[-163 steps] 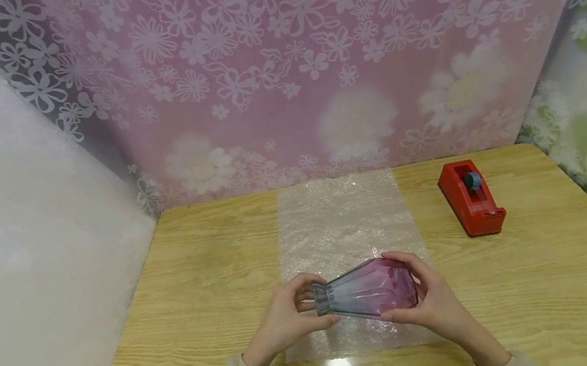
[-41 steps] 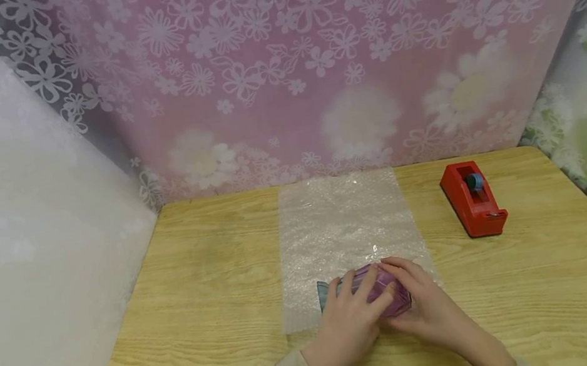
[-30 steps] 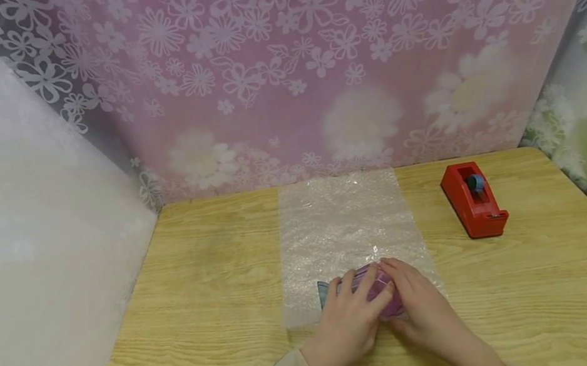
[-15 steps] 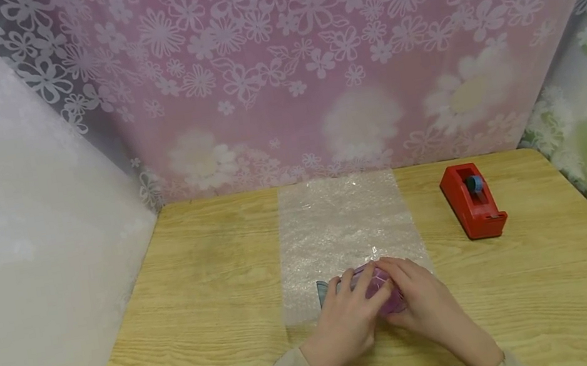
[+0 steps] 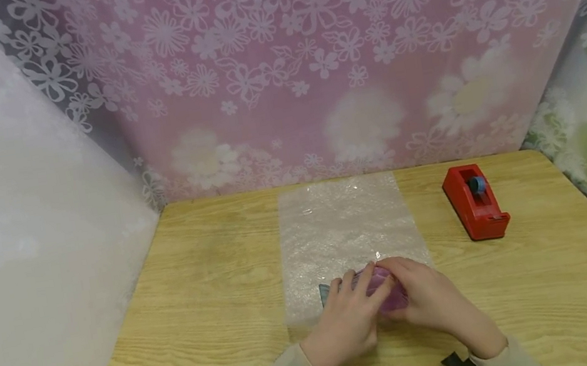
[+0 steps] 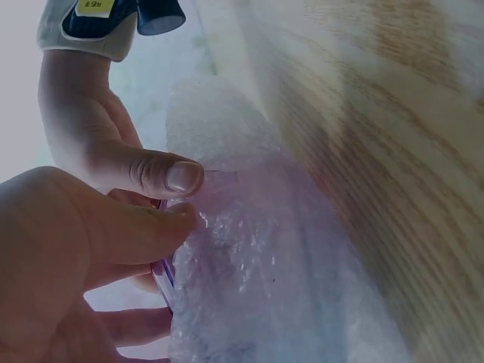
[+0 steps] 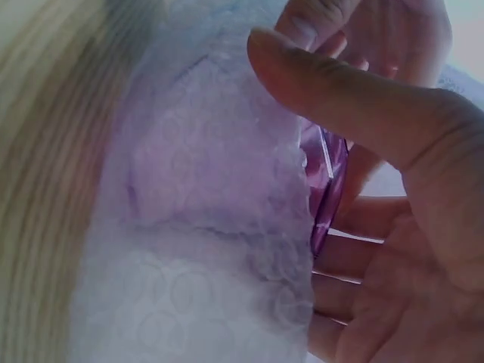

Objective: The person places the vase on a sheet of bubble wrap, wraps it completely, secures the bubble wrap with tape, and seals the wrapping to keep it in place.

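A faceted glass vase (image 5: 393, 298), purple at the base and blue-grey at the mouth, lies on its side over the near part of a bubble wrap sheet (image 5: 344, 219). My left hand (image 5: 346, 327) reaches over its body, fingers on top. At the base end, my right hand (image 5: 436, 297) grips it with fingers on the far side. Both wrist views show the bubble wrap (image 6: 257, 257) turned up against the vase's near side. The left thumb (image 6: 162, 227) and right thumb (image 7: 302, 79) press on this layer. Purple glass (image 7: 329, 181) shows past its edge.
A red tape dispenser (image 5: 475, 203) with a small blue roll stands at the right rear of the wooden table (image 5: 214, 264). A pink flowered curtain (image 5: 279, 84) hangs behind, with pale cloth walls at both sides.
My left hand has gone from the vase's neck to over its body. The sheet's near edge has come up against the vase. Lately only my right hand has shifted slightly at the base.
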{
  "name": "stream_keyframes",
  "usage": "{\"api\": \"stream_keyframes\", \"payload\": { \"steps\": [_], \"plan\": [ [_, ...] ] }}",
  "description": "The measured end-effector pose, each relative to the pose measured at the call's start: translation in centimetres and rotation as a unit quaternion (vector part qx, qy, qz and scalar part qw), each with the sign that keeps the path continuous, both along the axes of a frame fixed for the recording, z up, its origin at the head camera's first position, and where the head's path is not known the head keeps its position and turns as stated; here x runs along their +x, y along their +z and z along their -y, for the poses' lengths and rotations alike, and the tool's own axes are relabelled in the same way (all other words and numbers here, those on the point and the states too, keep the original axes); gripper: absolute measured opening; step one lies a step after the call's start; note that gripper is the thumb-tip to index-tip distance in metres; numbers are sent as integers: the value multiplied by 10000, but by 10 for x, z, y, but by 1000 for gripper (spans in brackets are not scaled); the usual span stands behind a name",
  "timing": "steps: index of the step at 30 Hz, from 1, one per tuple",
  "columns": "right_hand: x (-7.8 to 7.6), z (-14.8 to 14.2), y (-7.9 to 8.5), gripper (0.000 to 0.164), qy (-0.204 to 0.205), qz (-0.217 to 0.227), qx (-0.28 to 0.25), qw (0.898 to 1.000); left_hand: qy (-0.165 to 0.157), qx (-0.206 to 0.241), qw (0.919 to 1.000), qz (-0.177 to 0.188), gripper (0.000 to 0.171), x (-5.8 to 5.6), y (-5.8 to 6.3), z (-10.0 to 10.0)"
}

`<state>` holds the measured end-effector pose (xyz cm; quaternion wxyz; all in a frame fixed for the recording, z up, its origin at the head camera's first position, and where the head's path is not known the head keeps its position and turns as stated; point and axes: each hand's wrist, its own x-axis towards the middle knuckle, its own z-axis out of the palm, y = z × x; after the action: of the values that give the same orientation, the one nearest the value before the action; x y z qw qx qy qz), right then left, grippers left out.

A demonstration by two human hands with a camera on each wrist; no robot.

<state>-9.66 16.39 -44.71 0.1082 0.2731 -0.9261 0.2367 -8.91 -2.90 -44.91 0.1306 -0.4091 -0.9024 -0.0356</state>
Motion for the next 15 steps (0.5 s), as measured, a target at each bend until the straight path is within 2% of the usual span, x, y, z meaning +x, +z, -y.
{"api": "stream_keyframes", "payload": {
  "steps": [10,15],
  "plan": [
    [-9,-6,7,78,200,842,-9,9962,101,-231,9997,69,82,-4,2,-4],
    [-16,-9,11,71,494,1051,-56,9932,178,-217,9996,99,73,-8,3,-5]
  ]
}}
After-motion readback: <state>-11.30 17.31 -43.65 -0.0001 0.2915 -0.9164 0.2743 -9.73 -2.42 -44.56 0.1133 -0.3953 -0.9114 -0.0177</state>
